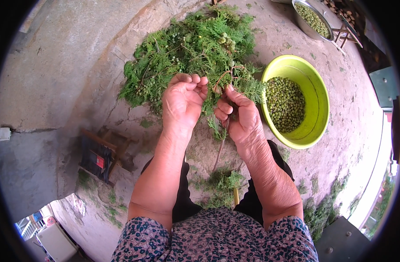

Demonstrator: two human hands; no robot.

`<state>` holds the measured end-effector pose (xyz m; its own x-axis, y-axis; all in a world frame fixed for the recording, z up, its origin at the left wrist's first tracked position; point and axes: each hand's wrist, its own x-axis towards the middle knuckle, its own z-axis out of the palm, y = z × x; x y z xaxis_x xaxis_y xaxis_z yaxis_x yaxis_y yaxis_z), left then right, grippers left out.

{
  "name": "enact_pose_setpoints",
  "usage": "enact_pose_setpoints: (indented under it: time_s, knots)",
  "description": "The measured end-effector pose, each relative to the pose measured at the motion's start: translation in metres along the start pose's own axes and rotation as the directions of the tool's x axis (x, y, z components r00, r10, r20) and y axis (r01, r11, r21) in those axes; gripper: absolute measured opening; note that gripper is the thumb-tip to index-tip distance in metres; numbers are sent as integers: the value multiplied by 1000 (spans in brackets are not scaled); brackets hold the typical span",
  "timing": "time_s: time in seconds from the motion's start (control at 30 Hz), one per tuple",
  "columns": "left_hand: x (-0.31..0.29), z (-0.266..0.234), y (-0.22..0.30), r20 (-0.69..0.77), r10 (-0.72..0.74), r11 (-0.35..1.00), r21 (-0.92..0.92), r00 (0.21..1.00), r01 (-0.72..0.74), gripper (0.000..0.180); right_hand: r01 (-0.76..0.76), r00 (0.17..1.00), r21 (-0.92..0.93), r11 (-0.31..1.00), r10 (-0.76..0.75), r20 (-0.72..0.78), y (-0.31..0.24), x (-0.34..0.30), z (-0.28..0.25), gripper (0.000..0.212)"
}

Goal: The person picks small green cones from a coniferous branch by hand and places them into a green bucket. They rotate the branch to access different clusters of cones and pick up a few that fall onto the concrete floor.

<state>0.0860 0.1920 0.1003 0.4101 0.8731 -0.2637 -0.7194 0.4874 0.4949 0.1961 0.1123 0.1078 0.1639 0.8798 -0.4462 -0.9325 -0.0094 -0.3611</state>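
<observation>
My right hand (239,114) is closed round a cypress-like evergreen branch (230,75). Its bare woody stem sticks out below the hand toward my lap, and green sprays with small round cones fan out above the fingers. My left hand (182,102) is raised just to the left, palm partly up, its fingers curled in toward the thumb; whatever they may hold is hidden. Beyond both hands lies a heap of cut evergreen branches (178,48) bearing green cones. Close on the right stands a yellow-green basin (315,102), partly filled with small green cones (285,105).
A metal bowl (329,30) of similar cones stands at the far right, near a small folding stool (348,35). To the left sits a low wooden stool (106,153). Loose green sprigs (222,183) litter the concrete floor between my legs.
</observation>
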Motion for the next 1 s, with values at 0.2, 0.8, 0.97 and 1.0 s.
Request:
enact_pose_setpoints:
  time_s: [0.2,0.8,0.97,1.0]
  knots:
    - [-2,3,-5,24,-55,999,5,998,54,15,-8,1000,21,1000,8,2,-1,-1,0,9]
    - [-1,2,-4,24,-64,997,33,998,63,14,-3,998,-6,1000,3,-63,-1,-2,4,9]
    - [-2,1,-5,18,-63,997,40,998,62,13,-4,998,-20,1000,3,-71,-1,0,2,9]
    - [-1,1,-5,18,-62,997,42,998,61,13,-9,997,-12,1000,8,-72,-1,0,3,9]
